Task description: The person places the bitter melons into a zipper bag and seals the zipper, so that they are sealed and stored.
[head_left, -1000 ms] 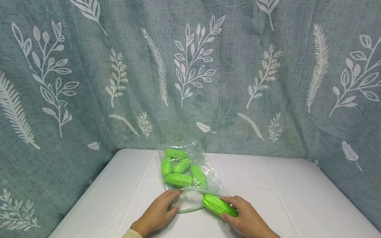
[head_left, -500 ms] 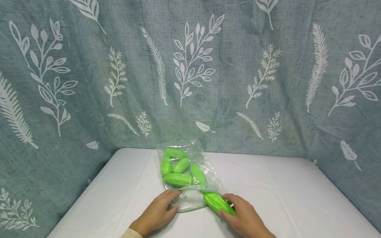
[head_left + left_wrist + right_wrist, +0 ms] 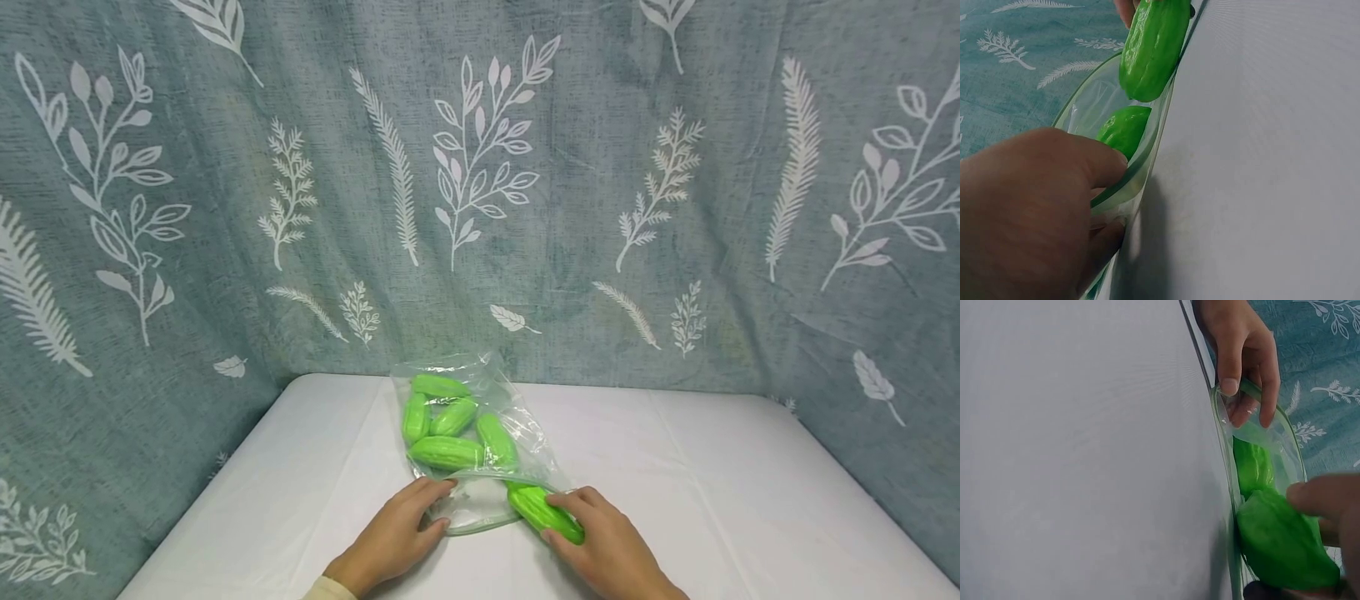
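Observation:
A clear zip-lock bag [image 3: 534, 429] lies flat, its green-edged mouth toward me and gaping. Several bright green ridged bitter melons [image 3: 447, 452] are inside it. My left hand [image 3: 396, 532] holds the left side of the mouth, thumb and fingers on the rim. My right hand [image 3: 609, 542] grips another bitter melon [image 3: 536, 507], thumb on the near side and fingers over the top. Its front end is within the right part of the mouth. In the left wrist view, the held melon [image 3: 1154, 50] hangs above a melon [image 3: 1125, 130] inside the bag.
A white-covered table [image 3: 675, 467] spreads under the bag and both hands. Behind it and at both sides hangs a grey-green curtain [image 3: 570, 317] with white leaf prints. The bag's far end touches the table's back edge.
My right hand has moved slightly left and forward, and the held bitter melon's front end has gone further into the bag's mouth. The left hand stays at the rim.

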Demonstrator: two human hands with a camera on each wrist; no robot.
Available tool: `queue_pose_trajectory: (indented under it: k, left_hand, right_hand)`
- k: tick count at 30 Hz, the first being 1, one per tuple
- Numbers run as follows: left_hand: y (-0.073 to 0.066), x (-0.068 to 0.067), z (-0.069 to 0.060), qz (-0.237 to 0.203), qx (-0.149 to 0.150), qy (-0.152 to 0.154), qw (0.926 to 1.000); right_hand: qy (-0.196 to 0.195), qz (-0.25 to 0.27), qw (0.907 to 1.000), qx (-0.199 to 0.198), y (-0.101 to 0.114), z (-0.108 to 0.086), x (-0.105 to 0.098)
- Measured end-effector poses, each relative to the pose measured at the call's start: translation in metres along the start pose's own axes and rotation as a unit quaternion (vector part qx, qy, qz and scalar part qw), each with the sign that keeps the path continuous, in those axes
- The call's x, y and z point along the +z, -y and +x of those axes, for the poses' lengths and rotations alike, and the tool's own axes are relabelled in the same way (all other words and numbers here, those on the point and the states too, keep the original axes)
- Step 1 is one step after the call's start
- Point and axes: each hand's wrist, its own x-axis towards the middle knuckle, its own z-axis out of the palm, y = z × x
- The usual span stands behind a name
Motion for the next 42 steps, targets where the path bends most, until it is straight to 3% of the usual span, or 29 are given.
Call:
queue_pose_trajectory:
  k: [5,8,12,17,22,30,35,42]
  left_hand:
    - [0.0,0.0,0.0,0.0,-0.01,0.004,0.9999]
    - [0.001,0.001,0.0,0.0,-0.014,0.006,0.9999]
    - [0.001,0.001,0.001,0.001,-0.008,0.002,1.0]
    - [0.002,0.0,0.004,0.006,0.007,-0.005,0.9999]
    - [0.001,-0.003,0.005,0.003,-0.006,0.002,1.0]
    - [0.001,-0.001,0.003,-0.005,-0.001,0.0,1.0]
    - [0.001,0.0,0.004,0.001,0.011,-0.007,0.9999]
    - [0.001,0.001,0.001,0.005,-0.004,-0.003,1.0]
  right_hand:
    - [0.078,0.044,0.996,0.001,0.003,0.003,-0.006]
    - [0.099,0.068,0.9927,-0.016,0.001,0.003,-0.007]
    - [0.101,0.099,0.9894,-0.034,-0.002,0.004,-0.006]
    - [0.094,0.119,0.9881,-0.026,-0.001,0.007,-0.004]
    - [0.089,0.124,0.988,-0.028,0.002,0.009,-0.003]
    - [0.108,0.127,0.9852,-0.042,0.007,0.011,-0.003]
    - [0.113,0.147,0.9821,-0.031,0.009,0.012,-0.001]
    - [0.102,0.153,0.9828,-0.022,0.014,0.013,0.005]
